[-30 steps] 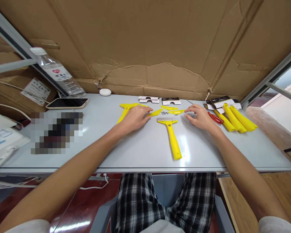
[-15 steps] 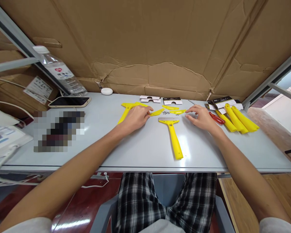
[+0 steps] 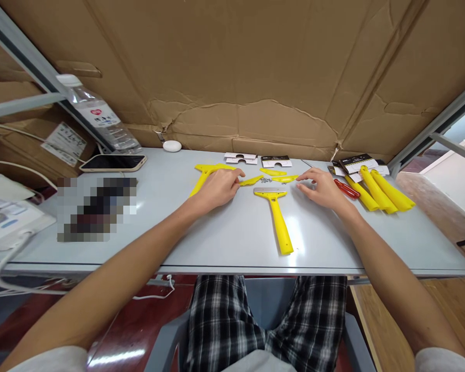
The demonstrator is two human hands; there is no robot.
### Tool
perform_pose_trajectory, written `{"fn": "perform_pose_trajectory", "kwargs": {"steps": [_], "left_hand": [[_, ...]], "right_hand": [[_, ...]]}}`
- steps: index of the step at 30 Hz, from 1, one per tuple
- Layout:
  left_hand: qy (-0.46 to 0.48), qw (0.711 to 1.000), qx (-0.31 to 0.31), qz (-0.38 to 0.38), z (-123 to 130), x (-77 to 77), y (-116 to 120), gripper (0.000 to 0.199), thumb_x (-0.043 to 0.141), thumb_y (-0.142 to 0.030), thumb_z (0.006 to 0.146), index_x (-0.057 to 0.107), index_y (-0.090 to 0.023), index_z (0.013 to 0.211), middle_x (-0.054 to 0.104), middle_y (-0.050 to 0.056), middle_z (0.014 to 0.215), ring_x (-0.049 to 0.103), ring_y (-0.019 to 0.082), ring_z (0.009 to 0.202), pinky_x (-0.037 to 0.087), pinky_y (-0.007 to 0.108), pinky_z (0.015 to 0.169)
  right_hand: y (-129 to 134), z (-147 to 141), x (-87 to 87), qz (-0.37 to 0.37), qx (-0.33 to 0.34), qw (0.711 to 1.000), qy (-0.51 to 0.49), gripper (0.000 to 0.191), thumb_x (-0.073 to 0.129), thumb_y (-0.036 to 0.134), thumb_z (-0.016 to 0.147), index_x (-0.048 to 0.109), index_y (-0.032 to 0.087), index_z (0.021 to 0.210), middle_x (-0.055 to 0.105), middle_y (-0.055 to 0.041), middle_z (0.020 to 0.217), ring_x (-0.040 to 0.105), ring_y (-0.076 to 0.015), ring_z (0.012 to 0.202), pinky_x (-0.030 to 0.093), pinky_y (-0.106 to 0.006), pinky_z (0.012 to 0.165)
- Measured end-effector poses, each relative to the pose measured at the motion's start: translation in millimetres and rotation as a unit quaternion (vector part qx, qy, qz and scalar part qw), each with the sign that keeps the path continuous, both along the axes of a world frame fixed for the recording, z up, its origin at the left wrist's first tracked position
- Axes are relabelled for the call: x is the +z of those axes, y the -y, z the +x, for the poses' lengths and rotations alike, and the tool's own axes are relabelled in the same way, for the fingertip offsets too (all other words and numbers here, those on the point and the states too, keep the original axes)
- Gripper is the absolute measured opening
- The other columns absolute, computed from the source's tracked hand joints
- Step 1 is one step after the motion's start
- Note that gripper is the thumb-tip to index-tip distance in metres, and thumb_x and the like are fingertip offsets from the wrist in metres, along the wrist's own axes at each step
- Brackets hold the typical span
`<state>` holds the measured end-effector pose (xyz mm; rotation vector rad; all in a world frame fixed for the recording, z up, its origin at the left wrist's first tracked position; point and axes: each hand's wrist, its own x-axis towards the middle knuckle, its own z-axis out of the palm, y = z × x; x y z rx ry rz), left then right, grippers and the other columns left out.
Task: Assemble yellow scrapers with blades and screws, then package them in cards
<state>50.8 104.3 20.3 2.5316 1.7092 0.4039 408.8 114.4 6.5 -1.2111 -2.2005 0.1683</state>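
A yellow scraper (image 3: pixel 279 222) with a metal blade edge lies in front of me, handle towards me. My left hand (image 3: pixel 221 187) is over another yellow scraper piece (image 3: pixel 201 181), its fingertips closed on the end of a small yellow cover plate (image 3: pixel 251 181). My right hand (image 3: pixel 320 187) is open, thumb and fingers apart, its index fingertip at the end of a second cover plate (image 3: pixel 284 179). A third cover plate (image 3: pixel 273 171) lies just behind. Several small screws (image 3: pixel 266 180) are scattered between the plates.
A red-handled tool (image 3: pixel 346 189) and several yellow handles (image 3: pixel 380 191) lie right, beside black-and-white packaging cards (image 3: pixel 356 164). Two more cards (image 3: pixel 276 161) lie at the back. Left are a phone (image 3: pixel 112 163), a bottle (image 3: pixel 101 116) and a white case (image 3: pixel 172 146). Cardboard (image 3: pixel 236 67) walls the back.
The cover plate at my left fingertips has tilted slightly and shows more of its edge. Both hands stay almost in place; the view has shifted a little.
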Motion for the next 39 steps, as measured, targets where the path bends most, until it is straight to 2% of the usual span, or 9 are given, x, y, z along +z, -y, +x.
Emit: {"fn": "perform_pose_trajectory", "kwargs": {"steps": [5,12,20,26,35,39], "left_hand": [[0.0,1.0,0.001,0.024,3,-4.5,0,0.043,0.061,-0.034,0.101,0.071,-0.02,0.141,0.081,0.013,0.128,0.075,0.036,0.119,0.057,0.047,0.1],[-0.005,0.999,-0.007,0.042,2,-14.8,-8,0.036,0.059,-0.026,0.102,0.075,-0.025,0.134,0.082,0.01,0.128,0.075,0.033,0.121,0.055,0.045,0.105],[-0.015,0.999,-0.005,0.044,4,-10.2,-3,0.043,0.049,-0.024,0.104,0.073,-0.023,0.14,0.08,0.01,0.132,0.075,0.032,0.122,0.056,0.045,0.106],[-0.041,0.999,-0.006,0.035,14,-5.6,2,0.042,0.056,-0.031,0.104,0.072,-0.022,0.142,0.077,0.012,0.139,0.074,0.037,0.124,0.057,0.05,0.105],[-0.011,0.999,-0.017,0.036,12,-6.2,-3,0.042,0.052,-0.024,0.103,0.072,-0.02,0.14,0.08,0.012,0.131,0.075,0.033,0.119,0.058,0.046,0.102],[0.004,0.999,-0.019,0.031,12,-6.3,-3,0.045,0.049,-0.025,0.103,0.071,-0.017,0.141,0.083,0.014,0.12,0.077,0.034,0.111,0.06,0.046,0.096]], "right_hand": [[-1,1,-1.3,0.002,0.003,1.0,0.003,0.023,0.07,0.037,0.095,0.083,0.022,0.108,0.078,-0.0106,0.11,0.072,-0.0289,0.104,0.059,-0.044,0.086],[0,-1,-0.8,0.0,0.012,1.0,0.004,0.022,0.07,0.035,0.095,0.083,0.023,0.108,0.079,-0.0103,0.11,0.073,-0.029,0.104,0.059,-0.045,0.088],[1,-2,0.2,-0.003,0.017,1.0,0.005,0.022,0.07,0.035,0.095,0.083,0.022,0.109,0.079,-0.0101,0.109,0.073,-0.0282,0.102,0.059,-0.044,0.089],[1,-2,-0.7,-0.003,0.013,1.0,0.003,0.022,0.07,0.036,0.096,0.083,0.023,0.108,0.079,-0.0096,0.11,0.073,-0.0277,0.101,0.058,-0.043,0.087],[1,-2,-0.5,-0.002,0.014,1.0,0.003,0.022,0.07,0.036,0.095,0.082,0.023,0.108,0.08,-0.0088,0.109,0.073,-0.0268,0.1,0.058,-0.042,0.087],[3,-3,1.8,-0.003,0.014,1.0,-0.004,0.022,0.07,0.036,0.095,0.082,0.023,0.107,0.08,-0.0092,0.109,0.073,-0.0268,0.099,0.058,-0.042,0.086]]}}
